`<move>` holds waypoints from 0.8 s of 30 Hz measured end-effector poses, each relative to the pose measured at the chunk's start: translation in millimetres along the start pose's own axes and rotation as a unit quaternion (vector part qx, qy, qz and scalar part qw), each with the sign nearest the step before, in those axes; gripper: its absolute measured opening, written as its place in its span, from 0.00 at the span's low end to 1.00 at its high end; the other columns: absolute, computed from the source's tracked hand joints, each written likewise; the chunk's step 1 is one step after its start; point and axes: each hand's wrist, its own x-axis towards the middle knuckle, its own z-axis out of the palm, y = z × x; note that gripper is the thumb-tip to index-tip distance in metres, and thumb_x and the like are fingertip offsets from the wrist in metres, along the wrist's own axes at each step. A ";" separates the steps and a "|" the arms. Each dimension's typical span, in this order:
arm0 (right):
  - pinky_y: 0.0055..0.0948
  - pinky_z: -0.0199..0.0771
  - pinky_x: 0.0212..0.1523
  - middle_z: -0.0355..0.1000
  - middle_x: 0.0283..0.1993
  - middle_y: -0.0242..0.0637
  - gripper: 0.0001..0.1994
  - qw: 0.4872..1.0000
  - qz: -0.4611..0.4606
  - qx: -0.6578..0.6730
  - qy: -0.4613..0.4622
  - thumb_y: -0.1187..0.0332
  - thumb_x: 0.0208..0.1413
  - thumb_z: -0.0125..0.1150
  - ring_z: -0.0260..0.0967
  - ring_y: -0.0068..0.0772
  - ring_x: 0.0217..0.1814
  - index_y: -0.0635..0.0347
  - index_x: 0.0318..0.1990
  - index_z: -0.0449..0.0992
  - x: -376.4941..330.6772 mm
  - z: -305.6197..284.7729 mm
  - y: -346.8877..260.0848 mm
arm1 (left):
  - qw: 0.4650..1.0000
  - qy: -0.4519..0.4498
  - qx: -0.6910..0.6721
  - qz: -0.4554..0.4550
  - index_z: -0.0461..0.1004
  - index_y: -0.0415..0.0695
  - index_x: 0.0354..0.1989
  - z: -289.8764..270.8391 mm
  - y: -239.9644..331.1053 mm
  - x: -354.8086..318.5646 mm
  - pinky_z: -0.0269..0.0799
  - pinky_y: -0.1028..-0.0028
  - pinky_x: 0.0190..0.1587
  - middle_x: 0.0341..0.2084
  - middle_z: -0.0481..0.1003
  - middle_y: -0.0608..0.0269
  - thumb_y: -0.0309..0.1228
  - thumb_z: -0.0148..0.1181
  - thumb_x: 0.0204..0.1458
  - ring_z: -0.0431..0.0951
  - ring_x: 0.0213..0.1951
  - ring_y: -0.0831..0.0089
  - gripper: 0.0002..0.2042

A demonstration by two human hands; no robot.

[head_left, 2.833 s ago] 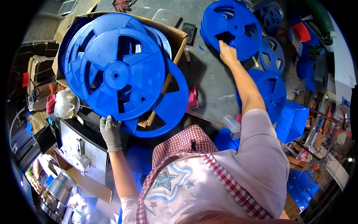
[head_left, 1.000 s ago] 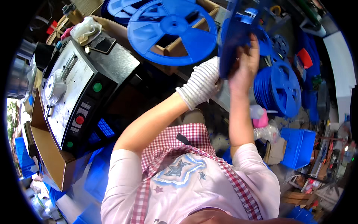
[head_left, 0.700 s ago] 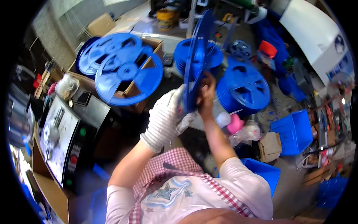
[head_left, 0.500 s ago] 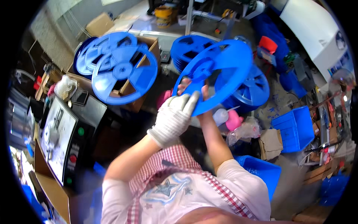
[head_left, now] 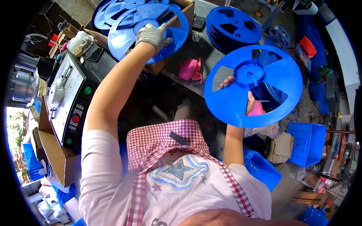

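- Right hand (head_left: pixel 250 103) grips a blue wheel (head_left: pixel 226 107) through its openings, near the table's (head_left: pixel 201 56) front edge.
- Left hand (head_left: pixel 152 36), half-curled, meets another wheel (head_left: pixel 122 34) at the box's (head_left: pixel 190 11) edge; grip unclear.
- Seemingly a picking-up step; calls for a rim hold.

1. Head-worn, the left of two wide fisheye cameras looks down and forward over a red-and-white checked cloth apron (head_left: pixel 162 139).
2. Close up, a round blue plastic reel (head_left: pixel 244 70) overlaps the grey table's (head_left: pixel 200 52) front edge.
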 end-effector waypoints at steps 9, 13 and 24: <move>0.44 0.72 0.55 0.70 0.50 0.50 0.26 0.996 0.049 0.025 0.066 0.59 0.54 0.47 0.70 0.45 0.51 0.61 0.59 0.62 -17.9 -13.3 12.3 | 0.992 0.033 -0.121 0.031 0.64 0.56 0.61 6.4 10.8 7.1 0.64 0.52 0.53 0.51 0.64 0.38 0.53 0.58 0.49 0.64 0.53 0.40 0.30; 0.43 0.75 0.52 0.70 0.50 0.51 0.27 0.997 0.058 0.022 0.050 0.62 0.54 0.47 0.71 0.44 0.50 0.55 0.62 0.57 -13.9 -3.2 26.9 | 0.989 0.005 -0.146 -0.034 0.69 0.50 0.52 12.8 -3.2 17.6 0.65 0.49 0.53 0.50 0.65 0.41 0.55 0.54 0.52 0.65 0.54 0.42 0.26; 0.43 0.75 0.51 0.69 0.52 0.50 0.28 0.998 0.011 -0.057 0.021 0.61 0.56 0.45 0.72 0.44 0.50 0.52 0.65 0.53 -59.7 19.3 26.4 | 0.993 -0.099 0.037 0.047 0.40 0.52 0.70 -12.6 9.0 -70.1 0.65 0.51 0.54 0.53 0.63 0.42 0.53 0.70 0.38 0.67 0.55 0.48 0.54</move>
